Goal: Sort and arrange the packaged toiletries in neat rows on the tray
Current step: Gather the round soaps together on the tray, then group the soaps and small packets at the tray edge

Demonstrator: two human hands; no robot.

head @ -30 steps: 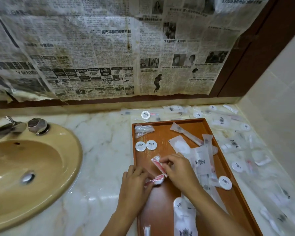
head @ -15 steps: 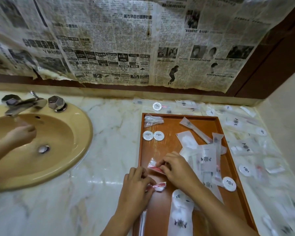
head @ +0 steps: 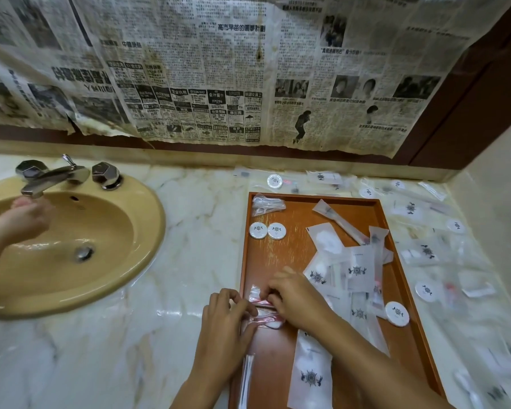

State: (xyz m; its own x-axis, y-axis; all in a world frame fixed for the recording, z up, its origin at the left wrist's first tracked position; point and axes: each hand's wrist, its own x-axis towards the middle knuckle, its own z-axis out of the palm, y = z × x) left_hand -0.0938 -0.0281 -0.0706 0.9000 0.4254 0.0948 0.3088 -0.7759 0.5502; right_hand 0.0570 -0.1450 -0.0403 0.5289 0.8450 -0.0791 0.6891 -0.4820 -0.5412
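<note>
Both hands, left hand and right hand, pinched red-striped packets on a wooden tray; crest-printed sachets lay nearby, Chinese newspaper above the marble counter.

Dim, warm light; glare on the marble counter; edges seemingly blurred, bowed.

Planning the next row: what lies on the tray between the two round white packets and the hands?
Bare tray wood, in the head view, from the round white packets down to both hands.

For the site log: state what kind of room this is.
Probably a hotel-style bathroom vanity: a yellow basin with a chrome tap, a marble counter, and a wooden tray of packaged toiletries.
</note>
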